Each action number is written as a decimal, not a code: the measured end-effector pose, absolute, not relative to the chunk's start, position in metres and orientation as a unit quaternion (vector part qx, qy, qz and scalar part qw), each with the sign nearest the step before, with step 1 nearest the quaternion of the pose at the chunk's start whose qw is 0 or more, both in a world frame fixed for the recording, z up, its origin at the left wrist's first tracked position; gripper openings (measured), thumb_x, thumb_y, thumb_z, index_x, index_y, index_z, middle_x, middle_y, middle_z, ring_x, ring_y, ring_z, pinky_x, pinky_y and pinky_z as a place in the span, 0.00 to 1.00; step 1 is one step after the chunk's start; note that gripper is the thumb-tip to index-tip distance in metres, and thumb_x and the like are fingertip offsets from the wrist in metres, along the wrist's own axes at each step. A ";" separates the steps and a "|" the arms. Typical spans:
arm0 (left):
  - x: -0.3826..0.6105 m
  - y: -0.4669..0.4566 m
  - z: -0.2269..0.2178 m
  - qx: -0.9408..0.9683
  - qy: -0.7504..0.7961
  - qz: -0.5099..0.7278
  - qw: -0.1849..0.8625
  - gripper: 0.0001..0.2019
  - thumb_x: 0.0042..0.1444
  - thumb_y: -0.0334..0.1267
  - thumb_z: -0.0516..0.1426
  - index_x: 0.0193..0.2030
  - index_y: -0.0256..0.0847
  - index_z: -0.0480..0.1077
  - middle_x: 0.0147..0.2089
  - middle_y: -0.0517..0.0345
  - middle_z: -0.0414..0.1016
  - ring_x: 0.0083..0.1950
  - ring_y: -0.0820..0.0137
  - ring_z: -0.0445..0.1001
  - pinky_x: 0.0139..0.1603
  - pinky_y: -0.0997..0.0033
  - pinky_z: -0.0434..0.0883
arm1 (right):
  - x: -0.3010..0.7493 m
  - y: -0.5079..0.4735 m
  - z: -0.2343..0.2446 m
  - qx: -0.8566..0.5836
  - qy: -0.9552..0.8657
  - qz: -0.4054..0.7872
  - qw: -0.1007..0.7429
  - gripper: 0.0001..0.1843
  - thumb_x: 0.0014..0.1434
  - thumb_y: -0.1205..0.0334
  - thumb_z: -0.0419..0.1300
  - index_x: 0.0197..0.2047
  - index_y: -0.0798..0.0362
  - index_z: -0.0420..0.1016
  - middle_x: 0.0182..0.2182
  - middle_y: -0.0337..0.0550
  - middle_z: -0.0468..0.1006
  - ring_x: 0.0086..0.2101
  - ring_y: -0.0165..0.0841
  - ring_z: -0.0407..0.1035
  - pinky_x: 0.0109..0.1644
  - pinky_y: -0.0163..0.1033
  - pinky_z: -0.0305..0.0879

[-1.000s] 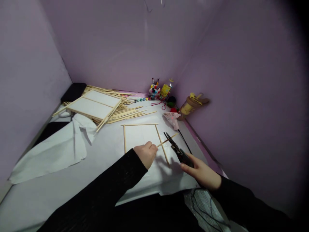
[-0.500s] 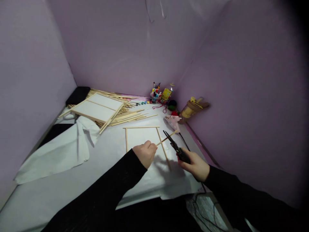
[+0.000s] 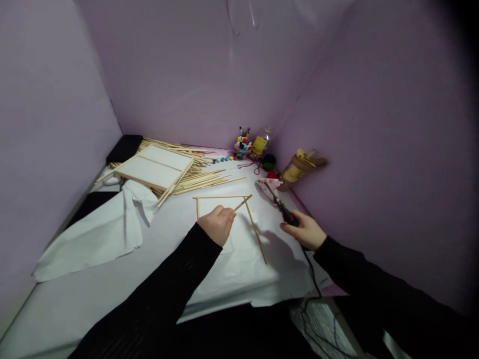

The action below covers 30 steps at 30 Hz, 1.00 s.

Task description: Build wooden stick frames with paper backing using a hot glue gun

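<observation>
White sheet (image 3: 112, 239), left hand (image 3: 216, 224) pinching short stick (image 3: 242, 202), right hand (image 3: 305, 232) gripping cutters (image 3: 287, 215)

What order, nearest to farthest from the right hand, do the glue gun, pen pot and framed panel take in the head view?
1. Glue gun, just beyond the right hand.
2. Pen pot, at the back.
3. Framed panel, far left, on the stick pile.

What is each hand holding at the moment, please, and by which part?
The left hand pinches a short wooden stick by its near end. The right hand holds dark cutters by the handles, with the blades pointing away.
</observation>
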<state>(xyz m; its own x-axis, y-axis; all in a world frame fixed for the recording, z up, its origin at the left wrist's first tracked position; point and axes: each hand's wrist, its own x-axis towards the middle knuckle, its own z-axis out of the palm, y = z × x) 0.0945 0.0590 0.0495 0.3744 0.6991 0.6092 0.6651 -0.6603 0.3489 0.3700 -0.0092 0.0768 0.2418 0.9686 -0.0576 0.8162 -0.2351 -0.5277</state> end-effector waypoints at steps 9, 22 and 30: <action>0.096 0.061 0.046 0.829 0.438 0.342 0.069 0.14 0.63 0.39 0.46 0.34 0.40 0.72 0.30 0.56 0.73 0.30 0.72 0.69 0.27 0.74 0.62 | 0.470 -0.025 0.042 -0.884 -0.460 0.079 0.013 0.27 0.52 0.48 0.57 0.45 0.64 0.71 0.36 0.60 0.77 0.37 0.46 0.72 0.38 0.43 0.65; 0.093 0.077 0.048 0.719 0.492 0.365 0.328 0.12 0.57 0.41 0.51 0.30 0.39 0.72 0.25 0.60 0.73 0.26 0.73 0.70 0.29 0.74 0.67 | 0.350 -0.008 0.074 -0.587 -0.788 0.166 0.086 0.11 0.59 0.61 0.54 0.42 0.52 0.75 0.40 0.49 0.75 0.40 0.36 0.69 0.47 0.40 0.63; 0.095 0.082 0.025 0.611 0.508 0.335 0.507 0.12 0.53 0.44 0.53 0.30 0.38 0.71 0.20 0.66 0.65 0.15 0.79 0.60 0.16 0.79 0.59 | 0.263 0.053 0.044 -0.566 -0.816 0.113 -0.012 0.07 0.54 0.69 0.57 0.34 0.56 0.76 0.36 0.50 0.74 0.40 0.38 0.67 0.45 0.40 0.61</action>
<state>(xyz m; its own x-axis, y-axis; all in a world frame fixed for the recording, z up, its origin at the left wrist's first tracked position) 0.0954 0.0824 0.0247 0.2595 0.9599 -0.1058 0.2818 0.0296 0.9590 0.2632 0.0534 0.0436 -0.3580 0.9219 -0.1479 0.9275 0.3328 -0.1706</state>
